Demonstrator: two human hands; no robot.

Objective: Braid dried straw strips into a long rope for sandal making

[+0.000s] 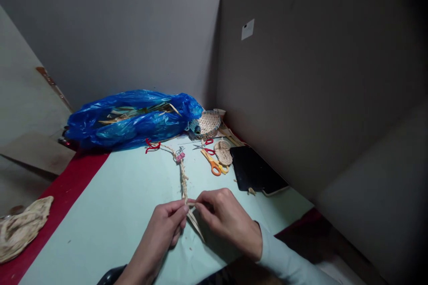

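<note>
**Braid**: pale plaited straw, lying lengthwise on the worktop, running from the hands away towards the far wall. Its near end is lifted a little between the two hands, and its loose strips trail down towards the near edge.

**Left hand**: grip pressed together, thumb and fingertips pinching the near end of the braid.

**Right hand**: grip pressed together likewise, pinching the same end from the other side, its fingertips touching those of the left. It wears a pale sleeve at the wrist.

**Clip**: pink, fastened on the braid's far part.

**Red cord**: curled at the braid's far end, just before the bag.

**Orange scissors**: lying right of the braid.

**Red scissors**: smaller, just beyond the orange scissors.

**Woven oval**: flat straw piece, touching the orange scissors' handles.

**Tablet**: dark, flat, near the right partition.

**Small basket**: woven, tilted, in the far corner.

**Blue bag**: crumpled plastic, straw strips showing inside, along the far edge.

**Cloth**: beige, bunched, at the far left on the red border.
</note>
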